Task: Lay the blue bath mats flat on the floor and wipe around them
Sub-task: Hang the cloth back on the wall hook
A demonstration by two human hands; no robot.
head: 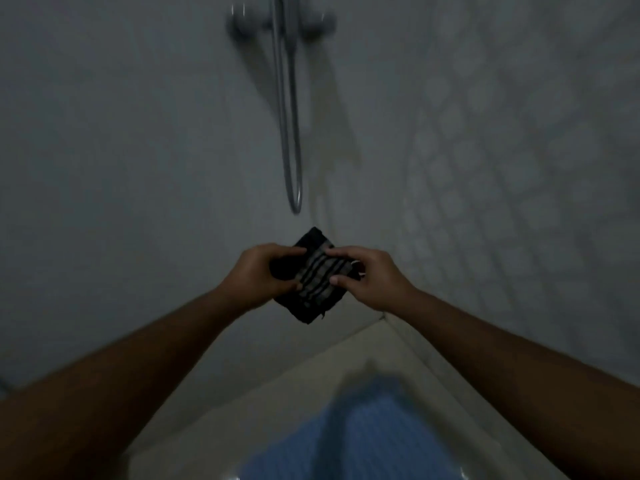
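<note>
Both my hands hold a small folded cloth [313,278], dark with grey and black stripes, out in front of me at chest height. My left hand [256,271] grips its left edge and my right hand [367,271] pinches its right edge. Below, at the bottom of the frame, a blue bath mat [360,441] lies flat on the pale floor [263,386] of a shower corner. The mat's lower part runs out of frame. The room is dim and the picture is blurred.
Two walls meet in a corner just behind the cloth: a plain grey wall [121,150] on the left and a tiled wall [519,168] on the right. A chrome shower mixer [280,22] with a looping hose [292,133] hangs on the wall above.
</note>
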